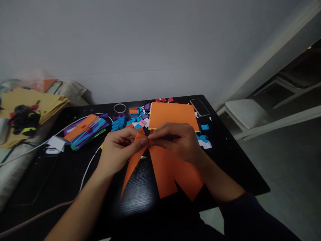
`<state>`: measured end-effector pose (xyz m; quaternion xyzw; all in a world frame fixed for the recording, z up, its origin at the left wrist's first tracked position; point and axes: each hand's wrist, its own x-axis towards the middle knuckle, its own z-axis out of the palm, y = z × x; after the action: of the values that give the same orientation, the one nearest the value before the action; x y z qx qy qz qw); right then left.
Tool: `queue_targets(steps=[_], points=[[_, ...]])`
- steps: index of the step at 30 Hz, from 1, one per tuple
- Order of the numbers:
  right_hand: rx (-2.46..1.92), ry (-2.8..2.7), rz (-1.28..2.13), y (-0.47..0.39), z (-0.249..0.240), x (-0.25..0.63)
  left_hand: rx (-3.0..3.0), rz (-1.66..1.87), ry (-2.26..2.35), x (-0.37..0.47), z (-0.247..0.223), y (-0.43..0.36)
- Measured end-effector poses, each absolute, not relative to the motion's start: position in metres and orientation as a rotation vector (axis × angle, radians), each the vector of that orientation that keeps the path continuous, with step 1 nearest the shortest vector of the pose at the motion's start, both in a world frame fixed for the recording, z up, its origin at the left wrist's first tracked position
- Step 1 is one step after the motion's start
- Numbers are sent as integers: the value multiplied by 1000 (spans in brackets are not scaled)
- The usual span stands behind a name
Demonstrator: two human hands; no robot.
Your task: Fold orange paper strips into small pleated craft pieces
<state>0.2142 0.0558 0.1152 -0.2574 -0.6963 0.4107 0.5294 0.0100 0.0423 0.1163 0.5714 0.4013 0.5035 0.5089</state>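
Observation:
In the middle of the view my left hand [116, 147] pinches a narrow, folded orange paper strip [132, 164] between thumb and fingers. Its pointed end hangs down toward the table. My right hand [179, 139], closed beside it, grips a wider orange paper sheet [163, 172] whose lower edge is split into two flaps. The fingertips of both hands nearly meet, and whether strip and sheet are still joined there is hidden. Just behind the hands lies a stack of orange paper [173, 115].
On the black table [233, 167] are small folded blue paper pieces [119, 123], a bundle of coloured strips [87, 130], a tape ring [119, 107] and a phone [200, 107]. A white cable [87, 169] crosses the left side. A white stool [247, 112] stands right.

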Motion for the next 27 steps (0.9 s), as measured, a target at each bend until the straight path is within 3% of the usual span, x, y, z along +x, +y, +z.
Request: queue_targets(steps=[27], points=[[-569,-1660,990,57,112,214,1407,1187,982,11,118,42]])
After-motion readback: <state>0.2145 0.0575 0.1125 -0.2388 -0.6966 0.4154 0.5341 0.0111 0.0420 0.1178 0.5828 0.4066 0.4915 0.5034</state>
